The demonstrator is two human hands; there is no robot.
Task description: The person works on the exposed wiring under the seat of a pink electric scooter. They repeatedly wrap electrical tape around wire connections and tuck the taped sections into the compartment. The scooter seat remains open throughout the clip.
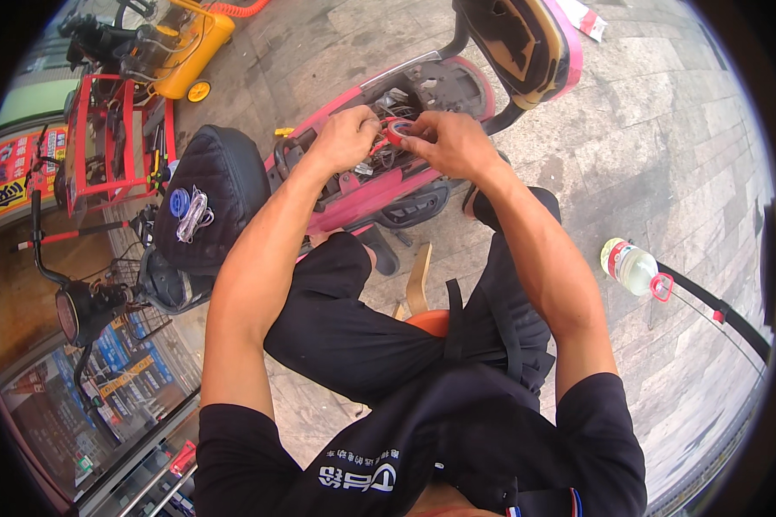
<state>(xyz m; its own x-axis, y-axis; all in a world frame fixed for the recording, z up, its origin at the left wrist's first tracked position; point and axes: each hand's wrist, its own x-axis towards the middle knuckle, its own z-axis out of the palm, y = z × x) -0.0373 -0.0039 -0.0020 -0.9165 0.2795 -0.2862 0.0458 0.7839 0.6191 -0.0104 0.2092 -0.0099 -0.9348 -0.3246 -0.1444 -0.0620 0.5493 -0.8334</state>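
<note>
One red roll (397, 129): over the open body of the pink scooter (379, 200), caught in the right hand (450, 142); ring-shaped, probably tape, tilted so that its round side shows.
Right hand: thumb and fingers closed around the roll's edge, perhaps to leave it free to turn.
Left hand: just beside the roll, fingers curled inward; their tips are hard to make out, so I cannot tell whether they grip anything.
Wires (394, 102): thin, loose and tangled in the scooter's body, beneath and beyond the hands.
Scooter shell: glossy-looking pink panels, curved and scuffed, around a dark, rough interior.
Seat cushion (226, 159): black, quilted, rounded; it lies apart from the scooter, likely to leave the inside within reach.
On the cushion: a blue roll (179, 202) and a coil of silvery wire (196, 215), perhaps put there to be close to the left arm.
Stool (429, 323): smooth orange edge between the legs, low, seemingly chosen to bring the arms level with the work.
Bottle (635, 269): clear plastic, red handle, well apart on stone paving (681, 172).
</note>
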